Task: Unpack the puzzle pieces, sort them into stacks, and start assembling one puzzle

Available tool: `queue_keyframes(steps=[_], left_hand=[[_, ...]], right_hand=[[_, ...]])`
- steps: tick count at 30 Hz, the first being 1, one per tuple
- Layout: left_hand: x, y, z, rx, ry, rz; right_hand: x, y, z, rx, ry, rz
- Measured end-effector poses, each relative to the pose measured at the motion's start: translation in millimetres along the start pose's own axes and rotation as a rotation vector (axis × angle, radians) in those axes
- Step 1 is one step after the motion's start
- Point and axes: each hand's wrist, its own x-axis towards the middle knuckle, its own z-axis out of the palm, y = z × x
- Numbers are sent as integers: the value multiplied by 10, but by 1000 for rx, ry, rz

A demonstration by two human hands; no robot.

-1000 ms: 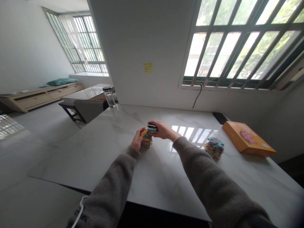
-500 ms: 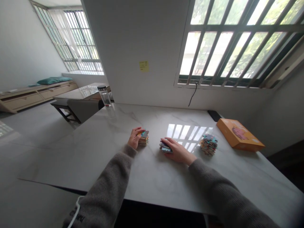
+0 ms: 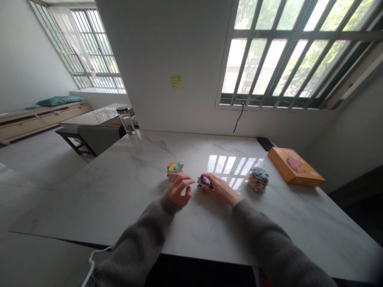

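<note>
My left hand (image 3: 178,190) hovers open with its fingers apart, just in front of a short stack of colourful jigsaw puzzle pieces (image 3: 174,170) and apparently not touching it. My right hand (image 3: 217,189) lies over a thin pile of puzzle pieces (image 3: 204,182), its fingers closed on them and hiding most of the pile. To the right stands a taller, slightly uneven stack of puzzle pieces (image 3: 258,180). All of these are on a white marble table (image 3: 125,187).
An orange puzzle box (image 3: 295,167) lies at the table's right, with a black phone (image 3: 265,144) behind it. A glass water bottle (image 3: 126,120) stands at the far left corner. Behind the table are a wall with a yellow sticky note (image 3: 176,82) and a barred window (image 3: 284,52).
My left hand has come off the short stack and opened. My right hand and its thin pile have shifted slightly left. The view has also turned a little.
</note>
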Motion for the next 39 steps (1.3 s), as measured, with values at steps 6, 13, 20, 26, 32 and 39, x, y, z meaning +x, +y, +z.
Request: queue_keyframes(steps=[6, 13, 20, 26, 32, 39], left_hand=[[-50, 36, 518, -55, -103, -273], [-46, -141, 677, 108, -215, -458], [-65, -123, 619, 58, -374, -387], [-89, -80, 539, -204, -365, -300], [-79, -65, 545, -304, -332, -139], [-85, -116, 565, -196, -489, -155]], right_hand=[[-13, 43, -4, 221, 50, 81], [104, 113, -80, 259, -79, 305], [78, 136, -223, 247, -200, 251], [-41, 34, -196, 355, -117, 134], [-236, -79, -93, 347, 33, -31], [-392, 33, -24, 447, -40, 53]])
